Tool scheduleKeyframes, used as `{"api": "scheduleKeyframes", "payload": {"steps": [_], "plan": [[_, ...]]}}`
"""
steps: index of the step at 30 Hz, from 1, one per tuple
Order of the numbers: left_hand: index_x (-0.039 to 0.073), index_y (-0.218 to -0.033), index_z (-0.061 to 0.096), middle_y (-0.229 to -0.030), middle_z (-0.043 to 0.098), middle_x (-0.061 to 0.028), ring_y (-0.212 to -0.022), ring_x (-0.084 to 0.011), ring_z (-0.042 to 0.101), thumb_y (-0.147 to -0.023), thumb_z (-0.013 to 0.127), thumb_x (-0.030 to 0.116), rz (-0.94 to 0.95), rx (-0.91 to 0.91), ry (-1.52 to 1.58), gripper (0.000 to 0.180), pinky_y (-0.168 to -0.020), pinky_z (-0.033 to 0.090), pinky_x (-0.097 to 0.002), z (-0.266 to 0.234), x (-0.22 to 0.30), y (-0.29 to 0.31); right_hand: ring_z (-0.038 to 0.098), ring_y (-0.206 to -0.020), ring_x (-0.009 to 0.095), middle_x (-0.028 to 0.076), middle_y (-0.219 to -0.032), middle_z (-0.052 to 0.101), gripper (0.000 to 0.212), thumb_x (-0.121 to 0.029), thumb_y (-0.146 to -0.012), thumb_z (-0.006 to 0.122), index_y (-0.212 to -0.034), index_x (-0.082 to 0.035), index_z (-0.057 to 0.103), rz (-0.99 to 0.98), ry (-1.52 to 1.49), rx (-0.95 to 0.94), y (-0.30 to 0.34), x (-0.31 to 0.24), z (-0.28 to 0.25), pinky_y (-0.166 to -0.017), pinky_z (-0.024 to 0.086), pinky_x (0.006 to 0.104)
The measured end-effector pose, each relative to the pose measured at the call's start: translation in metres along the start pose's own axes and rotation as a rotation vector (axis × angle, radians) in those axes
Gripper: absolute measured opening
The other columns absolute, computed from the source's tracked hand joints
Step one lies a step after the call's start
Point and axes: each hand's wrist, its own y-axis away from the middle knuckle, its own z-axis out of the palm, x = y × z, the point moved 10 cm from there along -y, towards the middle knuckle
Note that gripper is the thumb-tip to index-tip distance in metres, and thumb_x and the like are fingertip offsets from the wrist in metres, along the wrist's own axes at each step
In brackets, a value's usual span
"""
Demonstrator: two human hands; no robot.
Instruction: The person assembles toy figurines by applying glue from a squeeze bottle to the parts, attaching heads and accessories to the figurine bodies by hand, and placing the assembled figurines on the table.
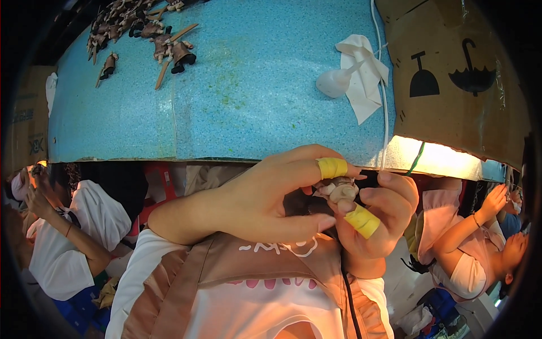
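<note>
In front of my chest, just below the table edge, both hands meet at a small beige-and-brown figurine (pixel 342 191). My right hand (pixel 389 212) pinches it from the right with bent fingers. My left hand (pixel 271 189) reaches over from the left, its index finger along the top of the figurine and its thumb lower down, a little apart from it. Yellow tape wraps one finger on each hand. Much of the figurine is covered by my fingers, so its full shape is hidden.
On the blue tabletop (pixel 237 107), several brown figurines (pixel 164 48) with flat wooden sticks lie at the far left. A white squeeze bottle (pixel 333 83) rests by a white cloth (pixel 364 85) and a cable (pixel 386 130). Cardboard (pixel 457 113) stands at right. People sit on both sides.
</note>
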Motion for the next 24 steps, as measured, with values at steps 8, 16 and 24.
{"api": "scheduleKeyframes", "payload": {"steps": [8, 16, 24], "plan": [[-0.004, -0.111, 0.055, -0.114, 0.052, -0.0192, -0.098, -0.0285, 0.056, -0.075, 0.055, 0.008, 0.152, 0.006, -0.204, 0.037, -0.083, 0.045, -0.0346, -0.003, 0.005, 0.0, 0.052, -0.09, 0.029, 0.011, -0.099, 0.054, 0.023, -0.008, -0.064, 0.071, -0.086, -0.005, 0.062, 0.297, -0.503, 0.02, 0.002, 0.033, 0.01, -0.077, 0.045, 0.0394], [0.0, -0.101, 0.058, -0.107, 0.056, -0.0166, -0.09, -0.0303, 0.058, -0.063, 0.058, 0.005, 0.291, 0.109, -0.559, 0.039, -0.074, 0.048, -0.0373, -0.001, 0.022, 0.0, 0.055, -0.097, 0.034, 0.015, -0.097, 0.057, 0.021, 0.003, -0.061, 0.067, -0.08, 0.001, 0.058, 0.361, -0.491, -0.073, 0.003, 0.036, 0.022, -0.081, 0.047, 0.0397], [0.0, -0.101, 0.055, -0.106, 0.056, -0.0161, -0.088, -0.0315, 0.058, -0.058, 0.059, 0.002, 0.339, 0.163, -0.651, 0.043, -0.072, 0.047, -0.0387, 0.004, 0.014, 0.002, 0.056, -0.097, 0.03, 0.012, -0.095, 0.058, 0.023, 0.005, -0.058, 0.066, -0.079, 0.002, 0.057, 0.449, -0.386, -0.126, 0.008, 0.042, 0.027, -0.08, 0.048, 0.0365]]}}
